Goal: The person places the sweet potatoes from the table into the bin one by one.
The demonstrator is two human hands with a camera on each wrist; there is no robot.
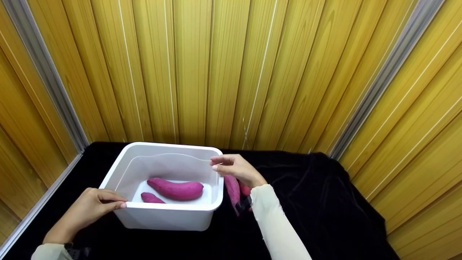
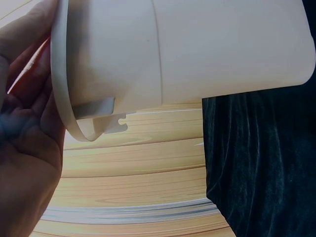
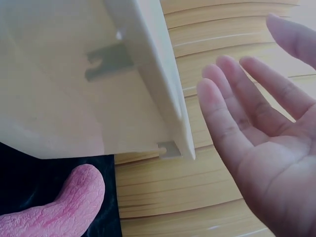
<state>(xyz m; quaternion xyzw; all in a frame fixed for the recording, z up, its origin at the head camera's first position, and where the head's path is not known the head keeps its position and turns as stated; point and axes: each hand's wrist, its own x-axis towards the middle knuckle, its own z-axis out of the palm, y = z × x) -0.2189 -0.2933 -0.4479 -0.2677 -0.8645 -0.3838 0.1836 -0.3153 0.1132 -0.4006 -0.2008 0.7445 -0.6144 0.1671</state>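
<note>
Nearest the viewer, the left hand (image 1: 88, 211) grips the near-left rim of the white bin (image 1: 169, 206), thumb on one side and fingers on the other. The bin stands upright on the black-covered desk (image 1: 317, 209). Inside, on its floor, lie a small purple sweet potato (image 1: 151, 197), partly hidden by the near rim, and a larger sweet potato (image 1: 177, 189) beyond it. Outside, just beside the right wall, lie another sweet potato (image 1: 232, 189) and a red item (image 1: 245, 189), mostly obscured. The right hand (image 1: 238, 168), empty, fingers extended, is beside the right rim. Wood-patterned panels (image 1: 227, 72) stand behind.
</note>
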